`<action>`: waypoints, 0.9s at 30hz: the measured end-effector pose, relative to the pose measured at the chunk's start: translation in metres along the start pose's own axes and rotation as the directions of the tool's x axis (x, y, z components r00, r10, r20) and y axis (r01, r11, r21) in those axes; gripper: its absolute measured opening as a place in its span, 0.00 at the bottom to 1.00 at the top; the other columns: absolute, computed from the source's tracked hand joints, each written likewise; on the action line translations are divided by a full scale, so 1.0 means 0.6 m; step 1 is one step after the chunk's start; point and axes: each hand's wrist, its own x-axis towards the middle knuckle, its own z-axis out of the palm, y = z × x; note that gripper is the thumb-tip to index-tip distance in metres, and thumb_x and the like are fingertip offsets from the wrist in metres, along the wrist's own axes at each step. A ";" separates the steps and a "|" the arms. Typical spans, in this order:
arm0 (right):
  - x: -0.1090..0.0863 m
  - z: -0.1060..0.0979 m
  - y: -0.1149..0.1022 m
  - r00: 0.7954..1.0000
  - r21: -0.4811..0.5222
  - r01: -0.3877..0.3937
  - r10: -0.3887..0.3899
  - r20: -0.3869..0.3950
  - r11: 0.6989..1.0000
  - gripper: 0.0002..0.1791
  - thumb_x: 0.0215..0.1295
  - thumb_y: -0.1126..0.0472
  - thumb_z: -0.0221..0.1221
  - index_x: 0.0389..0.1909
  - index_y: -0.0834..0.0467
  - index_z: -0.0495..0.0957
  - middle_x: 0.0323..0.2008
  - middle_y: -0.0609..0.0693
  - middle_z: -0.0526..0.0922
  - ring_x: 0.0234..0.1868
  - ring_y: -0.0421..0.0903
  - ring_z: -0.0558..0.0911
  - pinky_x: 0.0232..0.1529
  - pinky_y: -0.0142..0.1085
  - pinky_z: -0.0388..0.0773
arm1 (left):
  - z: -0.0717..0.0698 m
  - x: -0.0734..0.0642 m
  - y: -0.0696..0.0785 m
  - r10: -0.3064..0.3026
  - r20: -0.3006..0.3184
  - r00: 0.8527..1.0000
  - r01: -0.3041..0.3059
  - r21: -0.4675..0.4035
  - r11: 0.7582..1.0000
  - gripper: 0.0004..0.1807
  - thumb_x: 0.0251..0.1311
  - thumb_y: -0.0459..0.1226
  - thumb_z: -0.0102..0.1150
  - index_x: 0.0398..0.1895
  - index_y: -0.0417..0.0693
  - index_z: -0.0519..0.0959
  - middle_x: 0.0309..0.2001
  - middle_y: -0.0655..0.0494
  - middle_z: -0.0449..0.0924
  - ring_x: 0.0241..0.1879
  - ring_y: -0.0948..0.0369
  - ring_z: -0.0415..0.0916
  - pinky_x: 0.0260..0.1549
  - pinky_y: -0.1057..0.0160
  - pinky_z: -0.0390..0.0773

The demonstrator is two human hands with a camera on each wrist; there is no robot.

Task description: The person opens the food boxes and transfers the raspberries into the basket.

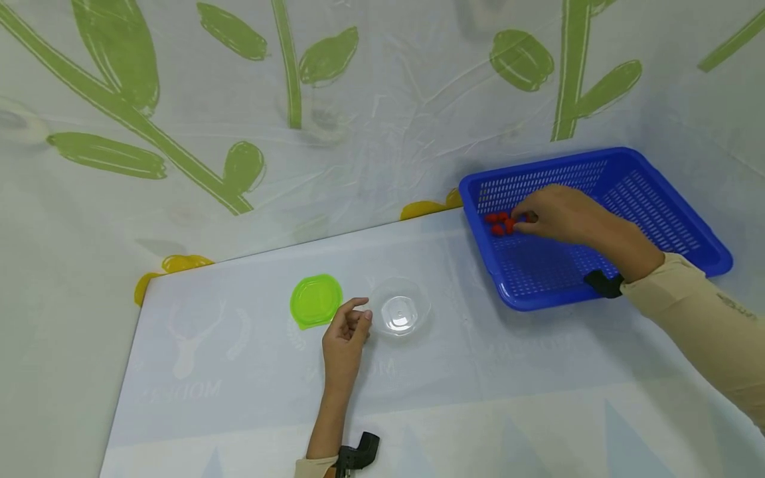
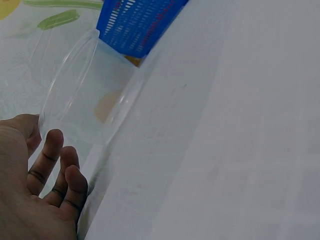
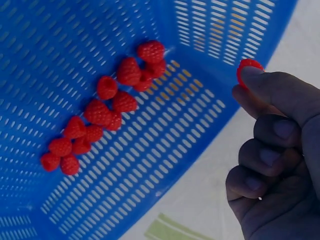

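In the right wrist view my right hand (image 3: 285, 125) pinches a red raspberry (image 3: 248, 70) between thumb and index finger, its other fingers curled. The hand is over the left part of a blue plastic basket (image 1: 516, 304). Several more raspberries (image 3: 98, 112) lie in a row along the basket's floor beside one wall. My left hand (image 1: 346, 335) is beside a clear plastic bowl (image 1: 399, 312), its loosely bent fingers right at the rim. A bright green lid (image 1: 316, 301) lies flat just left of that hand.
A pale printed cloth (image 1: 251, 372) covers the table. Behind it rises a whitish sheet (image 1: 388, 133) with green leaf patterns, close against the basket's back. Black straps with camera mounts (image 1: 358, 451) sit at both wrists.
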 end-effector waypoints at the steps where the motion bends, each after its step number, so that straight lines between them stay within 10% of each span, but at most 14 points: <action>1: 0.002 0.001 0.001 1.000 -0.005 0.008 -0.008 0.003 1.000 0.10 0.63 0.63 0.67 0.43 0.61 0.87 0.23 0.45 0.75 0.27 0.44 0.72 0.27 0.39 0.70 | 0.000 0.000 0.000 0.002 0.001 1.000 -0.002 -0.002 1.000 0.14 0.67 0.43 0.64 0.54 0.55 0.81 0.32 0.53 0.79 0.27 0.61 0.73 0.26 0.70 0.75; 13: 0.034 0.026 0.028 0.996 -0.030 0.030 -0.028 0.080 0.999 0.08 0.61 0.63 0.68 0.39 0.61 0.87 0.34 0.52 0.86 0.33 0.50 0.82 0.33 0.48 0.81 | 0.005 -0.004 0.001 -0.019 -0.007 1.000 0.018 -0.024 1.000 0.14 0.67 0.35 0.63 0.55 0.48 0.81 0.33 0.52 0.79 0.28 0.63 0.72 0.27 0.72 0.75; 27: 0.037 0.062 0.043 0.990 -0.021 0.012 -0.009 0.143 1.000 0.04 0.61 0.62 0.68 0.32 0.60 0.86 0.26 0.47 0.82 0.25 0.44 0.75 0.27 0.42 0.77 | 0.009 -0.016 0.064 -0.016 0.008 1.000 0.016 -0.018 1.000 0.14 0.68 0.34 0.62 0.54 0.41 0.80 0.34 0.50 0.80 0.29 0.64 0.73 0.29 0.71 0.76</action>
